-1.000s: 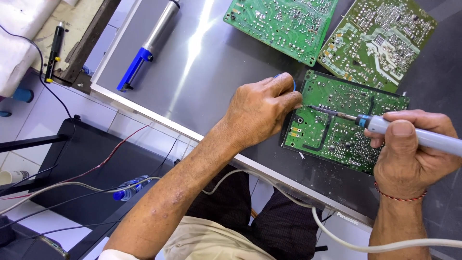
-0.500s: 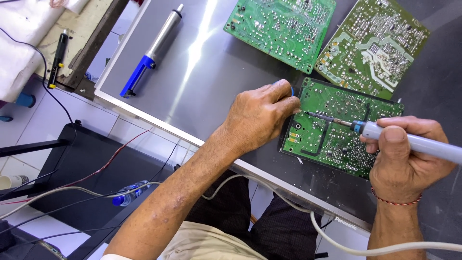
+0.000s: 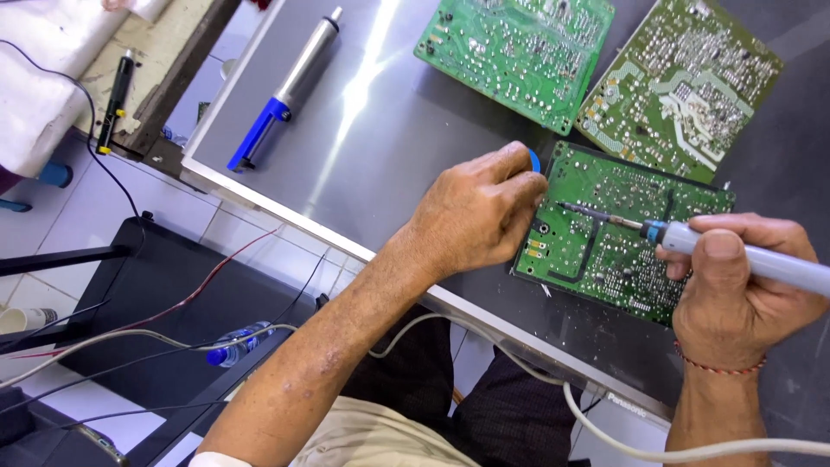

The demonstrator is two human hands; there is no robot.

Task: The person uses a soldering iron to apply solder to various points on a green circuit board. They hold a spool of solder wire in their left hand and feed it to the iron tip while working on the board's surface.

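On the grey metal sheet [image 3: 389,130] of the workbench lies a green circuit board [image 3: 618,229], solder side up, with many small silver points and a dark edge. The person's right hand [image 3: 735,290] is closed around the pale handle of a soldering iron [image 3: 692,238], and its thin dark tip touches the board near the upper left part. The left hand [image 3: 471,212] rests on the left edge of the board with the fingers curled together; a small blue thing [image 3: 534,160] shows behind the fingertips, but what it is cannot be told. Two more green boards [image 3: 519,52] [image 3: 683,86] lie just above, one touching the corner of the worked board. Well apart to the left lies a desoldering pump [image 3: 290,86], silver with a blue end. A white cable [image 3: 605,437] runs below the table edge.
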